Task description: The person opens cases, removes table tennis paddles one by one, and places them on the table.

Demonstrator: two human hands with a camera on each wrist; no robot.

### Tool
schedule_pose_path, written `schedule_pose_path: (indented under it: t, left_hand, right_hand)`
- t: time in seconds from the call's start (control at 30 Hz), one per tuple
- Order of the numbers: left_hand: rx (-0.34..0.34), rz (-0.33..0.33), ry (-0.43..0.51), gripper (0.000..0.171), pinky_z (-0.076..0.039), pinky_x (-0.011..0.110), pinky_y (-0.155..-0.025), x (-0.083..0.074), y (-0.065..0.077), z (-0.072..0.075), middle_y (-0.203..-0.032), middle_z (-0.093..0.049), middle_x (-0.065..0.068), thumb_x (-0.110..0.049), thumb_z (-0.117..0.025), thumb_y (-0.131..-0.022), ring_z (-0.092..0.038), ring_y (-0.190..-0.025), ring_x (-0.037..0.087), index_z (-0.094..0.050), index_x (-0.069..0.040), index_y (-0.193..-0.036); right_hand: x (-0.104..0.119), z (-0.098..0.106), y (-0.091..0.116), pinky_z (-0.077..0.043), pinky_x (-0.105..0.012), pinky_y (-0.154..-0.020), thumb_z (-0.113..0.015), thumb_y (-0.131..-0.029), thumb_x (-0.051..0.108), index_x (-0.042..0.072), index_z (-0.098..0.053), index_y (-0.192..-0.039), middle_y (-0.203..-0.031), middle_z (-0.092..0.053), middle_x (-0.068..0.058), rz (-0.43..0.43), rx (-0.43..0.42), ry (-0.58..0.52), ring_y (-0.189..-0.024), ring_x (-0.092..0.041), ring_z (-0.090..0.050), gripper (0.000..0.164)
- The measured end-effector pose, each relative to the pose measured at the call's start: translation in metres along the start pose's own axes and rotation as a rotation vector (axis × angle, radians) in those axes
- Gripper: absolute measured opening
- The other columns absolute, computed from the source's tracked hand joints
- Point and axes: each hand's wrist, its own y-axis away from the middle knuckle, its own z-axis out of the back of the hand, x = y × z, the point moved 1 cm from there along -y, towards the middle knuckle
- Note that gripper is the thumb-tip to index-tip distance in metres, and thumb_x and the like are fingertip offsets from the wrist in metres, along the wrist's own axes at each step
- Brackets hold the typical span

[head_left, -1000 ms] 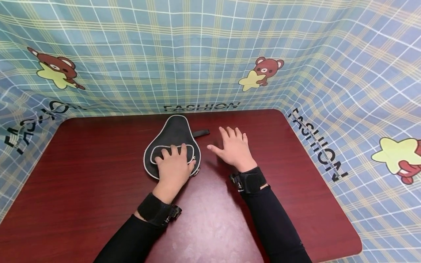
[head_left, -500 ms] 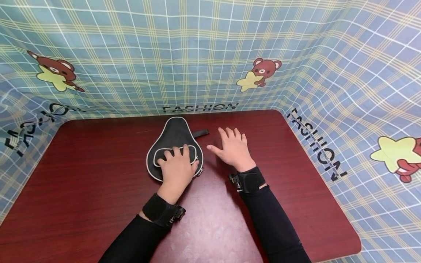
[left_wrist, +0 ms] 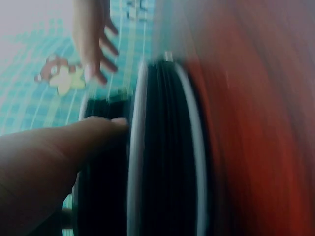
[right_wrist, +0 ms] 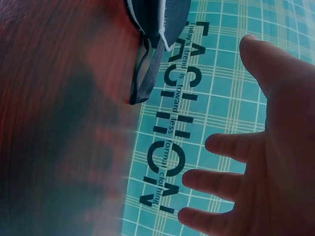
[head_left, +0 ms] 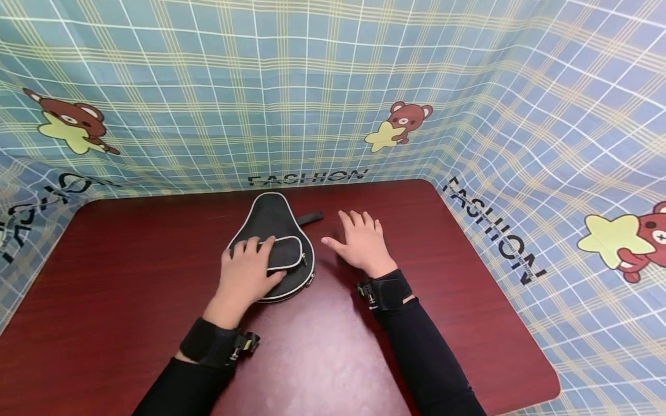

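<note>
A black table tennis paddle case (head_left: pixel 269 217) with pale piping lies on the table, its narrow end away from me. My left hand (head_left: pixel 244 276) rests over the left part of its raised front pocket (head_left: pixel 285 253), fingers spread and loosely bent. In the blurred left wrist view, the thumb (left_wrist: pixel 93 135) lies over the case's upper face, near a piped edge. To the right of the case, my right hand (head_left: pixel 361 242) is held with fingers spread and nothing in it. The right wrist view shows its palm side and the case's strap (right_wrist: pixel 150 73).
A dark red wooden table (head_left: pixel 130 260) carries the case. Blue plaid cloth (head_left: pixel 208 115) with bears and lettering stands around its back and sides. A short black strap (head_left: pixel 310 218) sticks out from the case toward the right. Zip pulls (head_left: pixel 310 277) hang at the right edge.
My left hand has slid left across the pocket, uncovering its right part and zip. The case shifted slightly right, then the whole view turned a little. My right hand keeps its pose.
</note>
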Motion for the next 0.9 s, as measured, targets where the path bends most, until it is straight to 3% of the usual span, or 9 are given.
schedule_pose_path:
  t: [0.17,0.4,0.6,0.9]
  left_hand:
    - [0.049,-0.069,0.024,0.090,-0.033,0.068,-0.105,0.027,0.000,0.002,-0.147,-0.042,0.024,-0.058,-0.072,-0.084,-0.040,-0.133,0.050,-0.037,-0.015,-0.155]
    - [0.095,-0.170,0.156,0.089,-0.038,0.068,-0.100,0.052,-0.006,0.001,-0.144,-0.046,0.021,-0.054,-0.075,-0.083,-0.042,-0.132,0.048,-0.039,-0.014,-0.154]
    - [0.083,-0.240,0.209,0.089,-0.037,0.061,-0.108,0.057,-0.010,-0.001,-0.147,-0.046,0.019,-0.050,-0.079,-0.081,-0.041,-0.138,0.040,-0.043,-0.009,-0.151]
    - [0.083,-0.254,0.215,0.086,-0.035,0.064,-0.108,0.058,-0.010,-0.002,-0.150,-0.047,0.018,-0.049,-0.077,-0.083,-0.040,-0.140,0.039,-0.043,-0.008,-0.151]
  right_hand:
    - [-0.002,-0.007,0.000,-0.021,-0.064,-0.116,-0.045,-0.091,0.076,0.021,-0.032,-0.158,-0.155,-0.039,-0.013,-0.012,-0.004,-0.002,-0.146,-0.042,-0.028,0.088]
    - [0.000,-0.007,-0.002,-0.023,-0.065,-0.115,-0.045,-0.090,0.076,0.020,-0.034,-0.157,-0.154,-0.041,-0.014,0.009,-0.011,-0.006,-0.145,-0.043,-0.031,0.088]
    - [0.001,-0.006,-0.003,-0.023,-0.065,-0.115,-0.046,-0.091,0.076,0.019,-0.033,-0.157,-0.155,-0.040,-0.015,0.015,-0.005,-0.016,-0.145,-0.043,-0.030,0.088]
    - [0.001,-0.007,-0.004,-0.020,-0.064,-0.116,-0.043,-0.091,0.076,0.021,-0.031,-0.158,-0.156,-0.038,-0.014,0.002,0.023,-0.025,-0.146,-0.043,-0.028,0.087]
